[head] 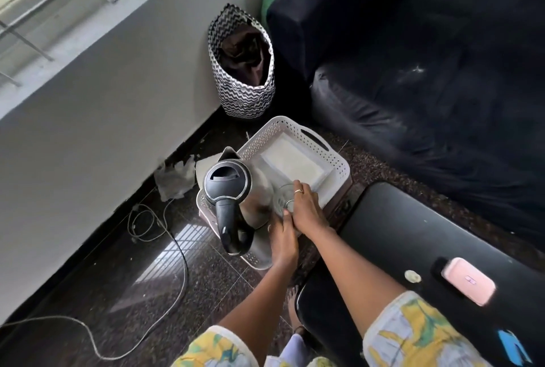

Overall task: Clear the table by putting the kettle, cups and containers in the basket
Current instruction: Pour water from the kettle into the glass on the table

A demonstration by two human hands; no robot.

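A white perforated plastic basket [336,157] sits on the dark floor beside the black table [392,228]. Inside it stands a steel kettle [233,192] with a black lid and handle, at the basket's near left end. A flat white container [292,160] lies at its far end. My right hand [306,207] grips a clear glass cup [283,197] just right of the kettle, low in the basket. My left hand [283,238] reaches in beside it, fingers touching the cup's near side; what they hold is hidden.
A zigzag black-and-white fabric bin [241,68] stands by the wall behind the basket. A dark sofa [427,71] fills the right. White cables [165,236] trail over the floor at left. On the table lie a pink case [469,281] and a small round lid [413,276].
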